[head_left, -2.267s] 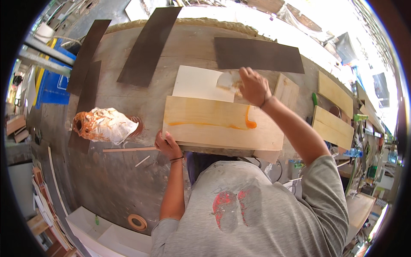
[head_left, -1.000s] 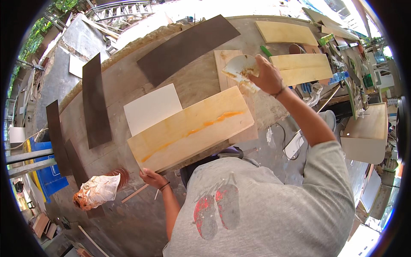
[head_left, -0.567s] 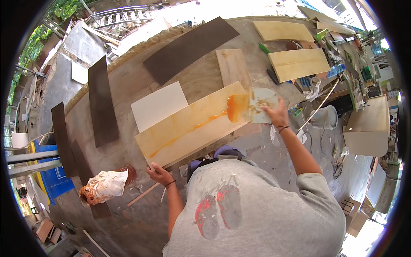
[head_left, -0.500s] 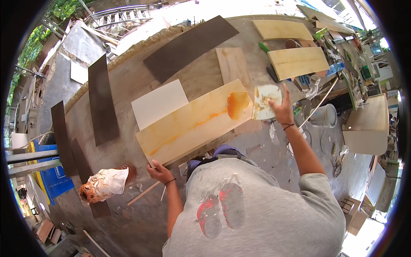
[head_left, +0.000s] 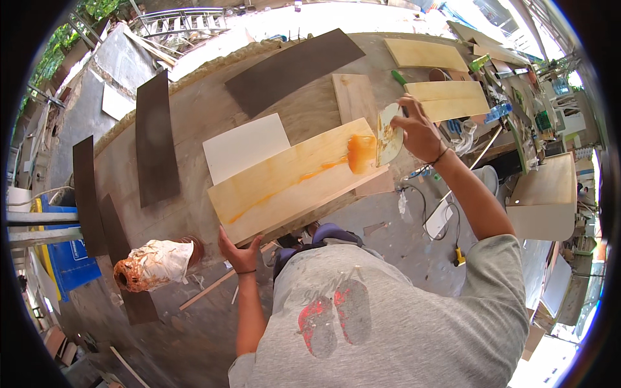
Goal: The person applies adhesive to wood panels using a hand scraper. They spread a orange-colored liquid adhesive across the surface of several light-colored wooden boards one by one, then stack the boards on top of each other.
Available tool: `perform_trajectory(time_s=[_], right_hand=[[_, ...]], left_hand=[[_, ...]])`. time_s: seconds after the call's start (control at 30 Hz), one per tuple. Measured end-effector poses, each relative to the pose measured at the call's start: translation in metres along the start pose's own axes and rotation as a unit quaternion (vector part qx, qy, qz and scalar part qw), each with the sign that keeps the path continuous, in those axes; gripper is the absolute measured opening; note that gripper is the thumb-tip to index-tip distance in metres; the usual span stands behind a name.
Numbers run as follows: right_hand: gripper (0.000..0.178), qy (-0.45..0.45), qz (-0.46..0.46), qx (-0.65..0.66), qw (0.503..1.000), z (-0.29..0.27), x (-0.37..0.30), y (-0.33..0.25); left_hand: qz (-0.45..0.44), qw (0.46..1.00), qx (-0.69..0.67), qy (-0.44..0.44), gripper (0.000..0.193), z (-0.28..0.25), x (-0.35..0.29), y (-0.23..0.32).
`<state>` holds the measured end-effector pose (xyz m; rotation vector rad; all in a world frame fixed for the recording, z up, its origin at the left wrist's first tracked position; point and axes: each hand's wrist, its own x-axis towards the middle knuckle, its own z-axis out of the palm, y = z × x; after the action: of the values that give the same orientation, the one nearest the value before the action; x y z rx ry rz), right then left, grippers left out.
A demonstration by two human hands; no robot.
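Observation:
A long pale wooden board lies slantwise on the worktable, with a thick orange-amber puddle near its right end and a thin streak of the same stuff running left. My right hand grips a flat whitish scraper smeared with brown, its edge tilted down at the board's right end beside the puddle. At the near left corner of the board, my left hand holds the edge, fingers partly under it.
Dark brown panels and a white panel lie beyond the board. A can wrapped in stained white cloth stands at the left. More pale boards, a water bottle and clutter sit at the right. A cord trails on the floor.
My right hand has turned the scraper from lying nearly flat to a steeper tilt and brought it closer to the puddle. My left hand stays at the board's corner, thumb now spread.

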<state>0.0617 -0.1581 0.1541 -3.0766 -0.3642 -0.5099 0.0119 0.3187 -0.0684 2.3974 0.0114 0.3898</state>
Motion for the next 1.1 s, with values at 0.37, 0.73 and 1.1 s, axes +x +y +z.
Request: perform_trajectory(time_s=[0.37,0.73,1.1], right_hand=[[0.032,-0.245,-0.12,0.09,0.958,0.074,0.007,0.001],[0.044,-0.408,-0.094,0.024,0.908,0.021,-0.066,-0.017],[0.043,-0.37,-0.096,0.03,0.924,0.043,-0.055,-0.102]], left_hand=[[-0.041,0.997,-0.054,-0.036,0.106,-0.002,0.007,0.0],[-0.045,0.998,-0.03,-0.023,0.104,0.002,0.0,-0.004],[-0.047,0.998,-0.044,-0.025,0.099,-0.002,0.005,0.001]])
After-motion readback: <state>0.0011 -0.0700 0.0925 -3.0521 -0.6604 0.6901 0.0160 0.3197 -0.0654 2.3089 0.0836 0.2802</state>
